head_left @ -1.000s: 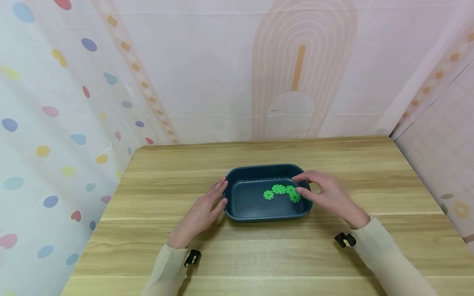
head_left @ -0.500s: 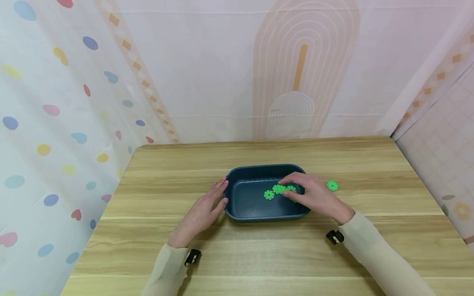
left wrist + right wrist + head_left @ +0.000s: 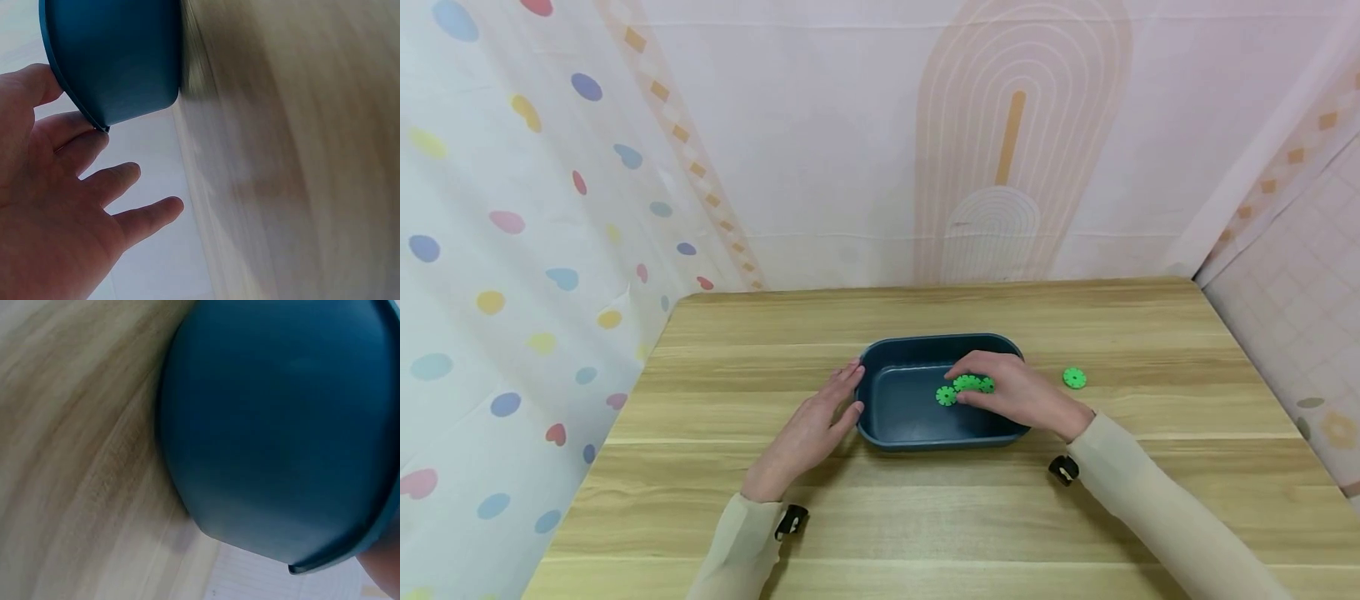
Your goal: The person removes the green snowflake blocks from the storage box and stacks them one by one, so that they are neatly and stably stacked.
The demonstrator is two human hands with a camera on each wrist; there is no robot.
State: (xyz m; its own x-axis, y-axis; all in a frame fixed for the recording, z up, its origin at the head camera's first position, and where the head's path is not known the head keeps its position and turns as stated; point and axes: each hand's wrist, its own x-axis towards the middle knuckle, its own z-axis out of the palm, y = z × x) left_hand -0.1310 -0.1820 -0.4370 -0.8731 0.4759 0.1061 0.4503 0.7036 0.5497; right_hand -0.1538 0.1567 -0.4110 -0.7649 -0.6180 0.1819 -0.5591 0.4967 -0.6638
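A dark blue oblong tub [image 3: 895, 427] sits near the middle of the table. My left hand [image 3: 805, 437] rests at its left end, with fingertips and thumb touching the rim and its fingers fairly straight. In the left wrist view, the left hand [image 3: 75, 181] meets the corner of the tub [image 3: 119, 56], the other fingers spread. My right hand [image 3: 1011, 392] reaches over the right end into the tub, thumb and forefinger apart. Below its fingertips lie several green notched discs [image 3: 947, 396], partly hidden by the hand. The tub's outer wall [image 3: 275, 425] fills much of the right wrist view.
One green notched disc [image 3: 1074, 378] lies on the wooden table [image 3: 940, 517] to the right of the tub. A patterned curtain [image 3: 820, 150] hangs behind the table, and a spotted one [image 3: 535, 275] on the left. Black straps circle both wrists.
My right hand has moved left, further into the tub, over the green discs. A green disc outside the tub, hidden a second ago, now shows. The left hand has stayed put.
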